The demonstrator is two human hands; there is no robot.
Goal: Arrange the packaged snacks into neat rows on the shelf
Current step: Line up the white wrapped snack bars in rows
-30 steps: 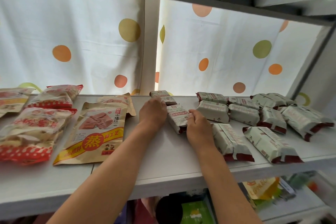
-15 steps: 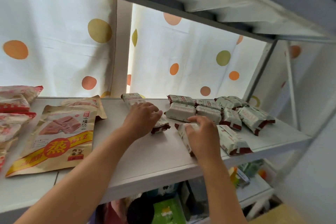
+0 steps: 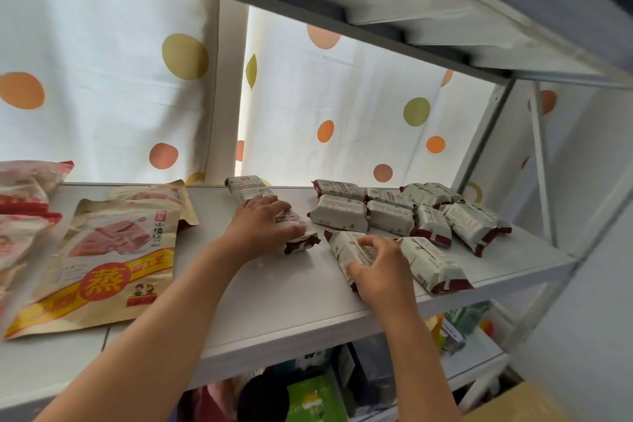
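Observation:
Several white snack packs with dark red ends lie on the white shelf. My left hand lies on top of one pack near the shelf's middle, fingers curled over it. Behind that hand another pack sits by the back edge. My right hand grips a pack near the front edge, thumb on one side, fingers on the other. Just right of it lies a further pack. A loose group of packs fills the back right.
Two tan flat pouches lie left of centre, and red-and-white bags at the far left. A dotted curtain hangs behind. An upper shelf is overhead. Below, a lower shelf holds more goods.
The view has swung left to show the shelf's right end. My hands have moved apart: the left stays on its pack, the right has shifted to a pack near the front edge.

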